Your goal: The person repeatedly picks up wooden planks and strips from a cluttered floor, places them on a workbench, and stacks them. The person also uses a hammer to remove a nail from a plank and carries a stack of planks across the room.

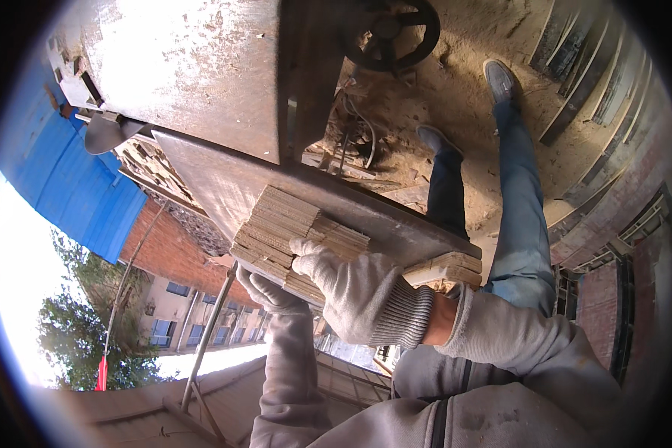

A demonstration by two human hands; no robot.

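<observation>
A stack of thin wooden strips (280, 220) lies on a worn metal machine table (403, 231), packed side by side with their ends uneven. My left hand (270, 293), in a pale grey knit glove, holds the stack along its lower left edge; its thumb is hidden. My right hand (343, 287), gloved the same way, grips the strips from above, fingertips bent onto the top. A second, smaller pile of wooden pieces (448, 270) sits by the table's right end, just past my right wrist.
A larger metal plate (194, 82) adjoins the table, with a grey rounded metal piece (108, 136) at its left end. A black handwheel (388, 31) juts out above sawdust-covered ground (470, 45). My legs (519, 201) stand right of the machine; long boards (586, 75) lie beyond.
</observation>
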